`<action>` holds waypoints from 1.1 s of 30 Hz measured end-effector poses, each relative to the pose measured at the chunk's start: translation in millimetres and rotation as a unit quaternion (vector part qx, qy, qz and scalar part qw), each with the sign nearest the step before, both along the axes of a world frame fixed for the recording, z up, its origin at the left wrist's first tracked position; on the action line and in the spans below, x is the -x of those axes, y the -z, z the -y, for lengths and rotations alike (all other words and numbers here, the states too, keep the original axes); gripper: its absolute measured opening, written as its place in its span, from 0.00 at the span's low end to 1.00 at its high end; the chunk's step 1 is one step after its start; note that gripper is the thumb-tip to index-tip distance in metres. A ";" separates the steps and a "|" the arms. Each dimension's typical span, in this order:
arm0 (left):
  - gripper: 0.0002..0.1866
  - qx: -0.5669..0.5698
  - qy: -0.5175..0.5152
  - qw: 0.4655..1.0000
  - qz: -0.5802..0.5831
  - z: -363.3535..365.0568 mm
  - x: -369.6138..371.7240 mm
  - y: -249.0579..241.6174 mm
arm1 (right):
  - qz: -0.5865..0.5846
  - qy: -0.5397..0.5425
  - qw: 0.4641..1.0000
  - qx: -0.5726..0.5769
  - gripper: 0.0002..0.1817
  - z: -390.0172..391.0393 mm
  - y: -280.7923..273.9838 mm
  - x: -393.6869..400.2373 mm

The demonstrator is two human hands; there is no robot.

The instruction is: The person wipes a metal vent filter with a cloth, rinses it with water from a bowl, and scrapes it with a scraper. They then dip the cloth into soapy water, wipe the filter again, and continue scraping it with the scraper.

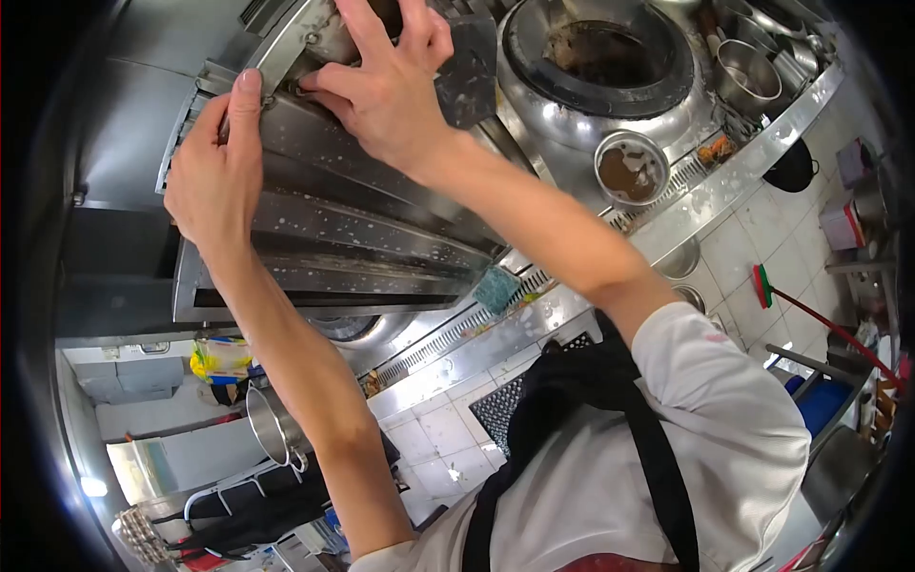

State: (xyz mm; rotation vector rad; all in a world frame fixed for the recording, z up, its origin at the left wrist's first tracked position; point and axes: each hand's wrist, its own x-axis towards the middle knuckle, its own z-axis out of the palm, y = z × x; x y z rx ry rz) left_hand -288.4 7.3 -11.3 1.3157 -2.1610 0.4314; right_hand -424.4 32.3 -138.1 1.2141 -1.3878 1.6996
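Observation:
Both arms reach up to a slatted metal panel (353, 205) spotted with pale drops, which stands tilted above the stove counter. My left hand (224, 157) is closed on the panel's metal edge strip at the upper left, thumb pointing up along it. My right hand (386, 86) is a little to the right, with thumb and forefinger pinched at a small fitting by the same strip and the other fingers spread upward. What the pinch holds is too small to make out. A green scouring pad (497, 290) lies by the panel's lower right corner.
A wok burner (610, 57) is at the top, with a bowl of brown liquid (631, 169) below it. Pots (747, 74) stand at the upper right. A steel counter edge (572, 305) runs diagonally before my body. A red-handled brush (762, 286) is near the tiled floor.

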 end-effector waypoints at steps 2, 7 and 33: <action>0.39 -0.031 -0.017 0.999 0.000 -1.8 2.2 0.7 | 0.024 -0.008 1.000 0.000 0.02 -0.2 7.9 -5.3; 0.40 -0.008 -0.007 1.000 -0.005 6.7 0.3 -1.3 | 0.022 -0.015 1.000 -0.003 0.01 1.0 0.4 0.9; 0.41 0.036 -0.014 0.999 -0.023 6.9 -1.3 2.8 | 0.068 -0.049 0.996 -0.013 0.05 6.5 50.2 -11.0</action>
